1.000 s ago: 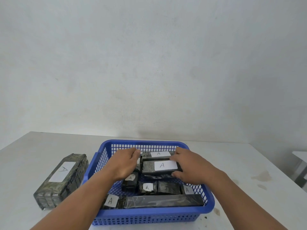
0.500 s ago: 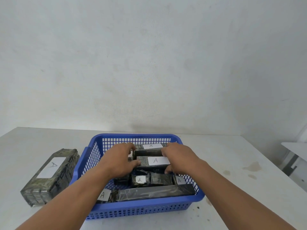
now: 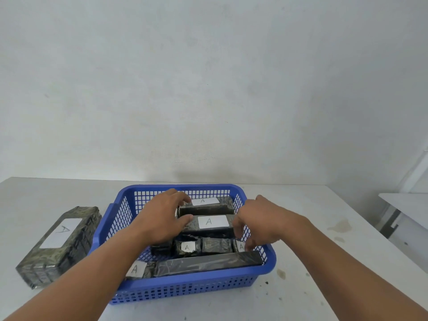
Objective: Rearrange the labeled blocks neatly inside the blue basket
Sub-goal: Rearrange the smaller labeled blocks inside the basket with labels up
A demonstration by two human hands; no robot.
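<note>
A large labeled block (image 3: 60,242) lies on the table (image 3: 69,193), just left of the blue basket (image 3: 185,283), likely waiting for room. The left hand (image 3: 159,218) curls fingers and thumb round the left end of the far block (image 3: 208,206), seemingly to square it against the far wall. The second block (image 3: 213,224) lies just nearer, label up. The right hand (image 3: 261,223) hovers over that block's right end, fingers loosely spread, holding nothing.

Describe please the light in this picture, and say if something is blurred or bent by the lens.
Head view: soft, even light, no glare, a faint shadow on the wall behind the blue basket; fingertips of the right hand slightly motion-blurred, block labels sharp; wide lens tilts the furniture at the right edge.
</note>
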